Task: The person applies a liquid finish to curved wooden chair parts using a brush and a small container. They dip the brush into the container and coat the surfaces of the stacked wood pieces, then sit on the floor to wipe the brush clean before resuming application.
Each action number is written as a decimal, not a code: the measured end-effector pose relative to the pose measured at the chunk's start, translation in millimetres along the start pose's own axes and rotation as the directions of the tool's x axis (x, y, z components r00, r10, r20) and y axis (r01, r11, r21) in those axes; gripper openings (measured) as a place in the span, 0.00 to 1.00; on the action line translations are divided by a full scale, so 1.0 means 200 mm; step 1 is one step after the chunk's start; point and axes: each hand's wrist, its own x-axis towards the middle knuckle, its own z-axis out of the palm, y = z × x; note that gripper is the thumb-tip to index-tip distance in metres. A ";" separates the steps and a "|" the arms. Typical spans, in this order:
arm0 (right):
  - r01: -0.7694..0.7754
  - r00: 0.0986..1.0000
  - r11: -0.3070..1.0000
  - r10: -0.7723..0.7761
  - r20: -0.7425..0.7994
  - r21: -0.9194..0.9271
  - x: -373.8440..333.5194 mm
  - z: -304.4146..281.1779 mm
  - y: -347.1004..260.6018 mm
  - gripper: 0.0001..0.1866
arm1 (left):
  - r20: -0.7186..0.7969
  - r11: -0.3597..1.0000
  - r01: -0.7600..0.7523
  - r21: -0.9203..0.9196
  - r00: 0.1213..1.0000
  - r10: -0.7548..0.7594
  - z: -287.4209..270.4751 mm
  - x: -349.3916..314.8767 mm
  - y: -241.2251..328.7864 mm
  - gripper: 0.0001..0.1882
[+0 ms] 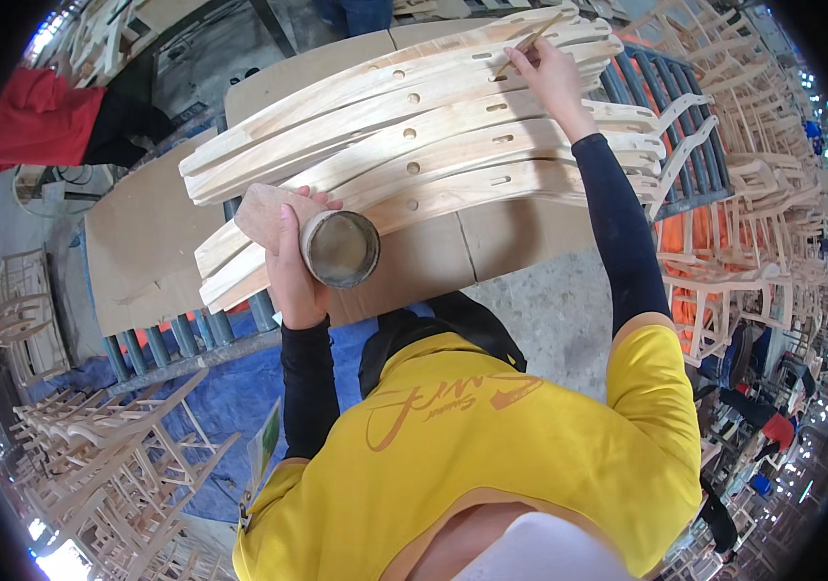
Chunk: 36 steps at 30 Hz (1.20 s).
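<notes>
Partly hidden in the head view is the left hand point(295, 266): its fingers curl round a cup point(369, 250) with something murky and pale point(341, 250) inside — whether liquid or paste, I can't tell. Against that hand sits a flat brown piece point(261, 213), its far side hard to make out. The right hand point(552, 82) is nearly closed, thumb and fingers pinching a thin stick point(530, 44) above the curved wooden boards point(453, 116); its lower end is by a slot — contact unclear. The boards lie on cardboard point(148, 232), overlapping one another. A person in red point(41, 116) is partly cut off.
</notes>
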 end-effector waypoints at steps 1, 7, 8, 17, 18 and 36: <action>0.012 1.000 1.000 -0.012 -0.002 -0.028 0.00 0.02 0.00 0.20 | -0.005 1.000 0.000 -0.004 1.000 0.000 0.00 0.00 0.01 0.24; 0.092 0.994 0.988 -0.098 -0.045 -0.120 0.05 0.01 0.03 0.20 | -0.010 1.000 -0.014 -0.020 1.000 0.014 0.01 0.01 0.02 0.22; 0.100 0.993 0.988 -0.107 -0.055 -0.117 0.06 0.02 0.05 0.20 | -0.003 1.000 -0.022 -0.016 1.000 0.022 0.00 0.01 0.02 0.22; 0.033 0.999 0.999 -0.032 0.043 -0.031 0.07 -0.02 0.04 0.19 | -0.039 0.998 -0.046 -0.034 0.998 0.044 -0.04 -0.02 0.03 0.21; 0.040 0.999 0.998 -0.039 0.035 -0.048 0.07 -0.02 0.05 0.19 | -0.039 0.998 -0.050 -0.037 0.998 0.049 -0.04 -0.03 0.03 0.21; 0.186 0.975 0.977 -0.197 0.103 0.107 0.03 0.00 0.01 0.15 | -0.081 0.986 -0.132 -0.098 0.989 0.125 -0.07 -0.11 0.02 0.24</action>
